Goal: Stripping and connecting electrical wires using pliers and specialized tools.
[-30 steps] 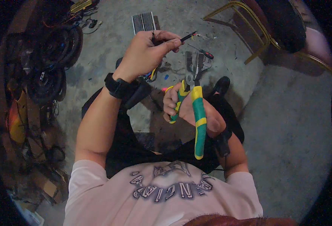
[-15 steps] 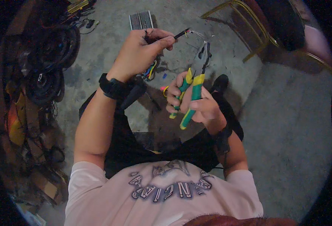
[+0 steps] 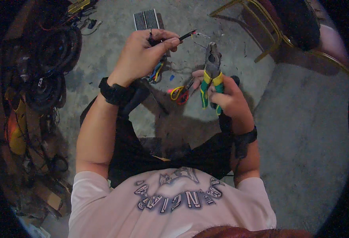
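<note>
My left hand [image 3: 148, 49] is closed around a thin black cable [image 3: 187, 35], its thumb and fingers pinching near the end. Fine bare strands and small coloured wires [image 3: 195, 33] fan out from the cable's tip. In my right hand [image 3: 233, 98] is a pair of pliers [image 3: 212, 71] with green and yellow handles, its grey jaws pointing up. The handles are close together. The jaws stand just right of and below the wire ends; whether a strand touches them is too fine to tell.
Scissors with red and yellow handle loops [image 3: 179, 95] lie below, left of the pliers. Coloured wires [image 3: 156, 73] sit under my left hand, and a ribbed grey block [image 3: 146, 20] beyond it. Coiled black cables [image 3: 47, 87] crowd the left; a gold-framed chair [image 3: 275, 39] stands far right.
The pliers' handles have come together from spread apart, and my right hand has shifted right, uncovering the scissors. My left hand with the cable has moved slightly left.
</note>
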### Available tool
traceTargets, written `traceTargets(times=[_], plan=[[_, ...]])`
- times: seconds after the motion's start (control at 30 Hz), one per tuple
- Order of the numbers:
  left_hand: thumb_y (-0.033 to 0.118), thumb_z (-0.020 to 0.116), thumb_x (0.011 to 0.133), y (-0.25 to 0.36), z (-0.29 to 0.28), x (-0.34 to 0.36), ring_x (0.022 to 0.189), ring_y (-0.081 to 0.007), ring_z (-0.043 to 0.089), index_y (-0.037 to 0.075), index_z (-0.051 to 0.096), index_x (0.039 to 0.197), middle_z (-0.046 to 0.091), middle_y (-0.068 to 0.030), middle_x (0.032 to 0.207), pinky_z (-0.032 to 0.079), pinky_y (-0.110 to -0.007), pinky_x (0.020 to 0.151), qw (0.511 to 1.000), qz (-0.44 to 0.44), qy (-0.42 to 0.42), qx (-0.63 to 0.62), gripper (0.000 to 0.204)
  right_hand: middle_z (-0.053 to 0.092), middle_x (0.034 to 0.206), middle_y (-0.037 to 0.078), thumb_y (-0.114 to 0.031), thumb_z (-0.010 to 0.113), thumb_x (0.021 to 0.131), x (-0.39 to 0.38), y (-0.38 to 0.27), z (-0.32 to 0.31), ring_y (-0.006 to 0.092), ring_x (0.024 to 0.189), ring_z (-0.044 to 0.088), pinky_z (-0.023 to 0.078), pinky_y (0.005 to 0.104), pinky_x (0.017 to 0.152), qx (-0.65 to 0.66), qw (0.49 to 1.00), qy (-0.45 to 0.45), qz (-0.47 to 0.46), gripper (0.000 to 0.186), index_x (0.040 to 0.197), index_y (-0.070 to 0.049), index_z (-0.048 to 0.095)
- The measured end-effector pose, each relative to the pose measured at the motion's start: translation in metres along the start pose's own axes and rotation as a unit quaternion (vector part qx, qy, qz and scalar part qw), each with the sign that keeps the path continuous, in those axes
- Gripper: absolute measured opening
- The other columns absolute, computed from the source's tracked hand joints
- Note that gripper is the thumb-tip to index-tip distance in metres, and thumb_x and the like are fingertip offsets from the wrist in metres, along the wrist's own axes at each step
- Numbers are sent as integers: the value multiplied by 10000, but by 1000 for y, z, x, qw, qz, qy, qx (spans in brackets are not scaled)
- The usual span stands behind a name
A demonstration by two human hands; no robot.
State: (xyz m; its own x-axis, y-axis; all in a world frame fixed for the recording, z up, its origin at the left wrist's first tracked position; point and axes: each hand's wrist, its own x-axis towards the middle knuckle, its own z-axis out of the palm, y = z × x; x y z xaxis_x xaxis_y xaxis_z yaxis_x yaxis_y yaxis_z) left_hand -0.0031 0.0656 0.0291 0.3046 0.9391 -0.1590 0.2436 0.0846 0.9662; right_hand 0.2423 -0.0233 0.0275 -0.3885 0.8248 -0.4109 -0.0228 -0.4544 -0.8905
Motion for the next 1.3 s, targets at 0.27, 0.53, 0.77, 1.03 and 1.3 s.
traceTargets(times=[0.27, 0.53, 0.77, 1.03, 1.3], plan=[[124, 665, 901, -3, 12, 1, 791, -82, 646, -10, 717, 1026, 732, -50, 860, 507, -247, 732, 998, 45, -8, 32, 191, 647, 1075, 73, -2, 456, 636, 2, 11, -22, 136, 921, 570, 445, 260, 836, -31, 998, -45, 4, 650, 1277, 56, 548], [114, 672, 896, 1, 15, -1, 780, -93, 664, -7, 718, 1022, 734, -68, 841, 521, -253, 713, 998, 36, -17, 53, 180, 683, 1158, 75, -2, 562, 759, 3, 11, -25, 172, 1061, 630, 459, 302, 967, 2, 994, -110, 18, 468, 1226, 17, 588], [158, 689, 903, 0, 14, -2, 881, -102, 646, 10, 713, 1046, 728, -37, 937, 496, -258, 806, 996, 42, -44, 63, 208, 673, 1168, 84, -105, 603, 736, 8, 15, -32, 176, 1082, 624, 460, 309, 973, -3, 991, -134, 11, 538, 1256, 29, 567], [119, 682, 899, -5, 14, -3, 875, -100, 643, 3, 708, 1033, 726, -32, 931, 493, -257, 812, 996, 39, -61, 43, 179, 678, 1121, 84, -18, 570, 737, 9, 14, -29, 191, 1061, 634, 482, 317, 953, 57, 989, -130, 29, 499, 1234, 26, 581], [97, 671, 899, -2, 11, -5, 846, -108, 640, 1, 702, 1008, 718, -37, 892, 490, -260, 784, 990, 73, -65, 103, 149, 676, 1054, 48, -8, 570, 742, 11, 18, -34, 160, 960, 632, 486, 295, 872, 34, 989, -147, 9, 442, 1184, -2, 595]])
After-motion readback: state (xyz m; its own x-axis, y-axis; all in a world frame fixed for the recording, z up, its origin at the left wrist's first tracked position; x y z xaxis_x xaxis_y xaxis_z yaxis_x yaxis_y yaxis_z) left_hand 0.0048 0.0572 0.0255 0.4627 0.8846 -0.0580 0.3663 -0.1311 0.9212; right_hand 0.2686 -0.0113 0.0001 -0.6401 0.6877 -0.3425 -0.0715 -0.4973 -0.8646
